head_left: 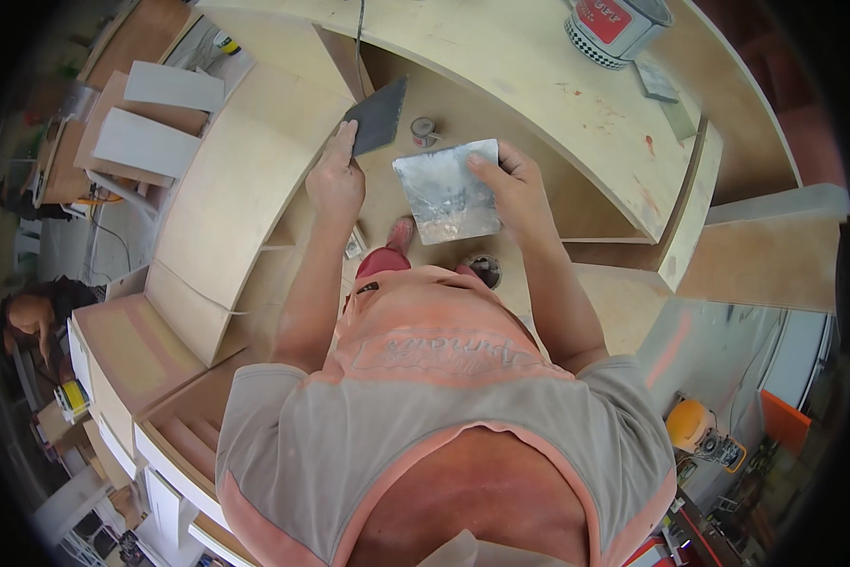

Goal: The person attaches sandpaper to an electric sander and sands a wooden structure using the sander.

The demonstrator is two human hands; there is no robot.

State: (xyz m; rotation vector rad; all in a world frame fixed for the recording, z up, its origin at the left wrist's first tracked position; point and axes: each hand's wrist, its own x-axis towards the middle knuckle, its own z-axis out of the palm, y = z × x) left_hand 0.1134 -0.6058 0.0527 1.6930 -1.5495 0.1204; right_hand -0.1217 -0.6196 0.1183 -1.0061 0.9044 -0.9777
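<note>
My left hand (337, 181) is closed on one edge of a dark grey, flat, stiff-looking sheet (381, 115), tilted up and to the right. Across from it, my right hand (521, 194) pinches the right edge of a whitish, grey-smeared flat sheet (444, 194), thumb on top. The two sheets are apart, both in front of my body. What they are made of I cannot tell. Beyond them, lower down, stands a small open can (424, 131) with something sticking out of it.
A curved pale wooden counter (501, 71) arcs ahead, bearing a large can (618, 30) and a grey flat block (657, 81). Wooden cabinets (245, 180) flank me on the left. A cable (360, 47) hangs ahead. Another person (37, 317) bends at far left; an orange-yellow machine (693, 427) sits at right.
</note>
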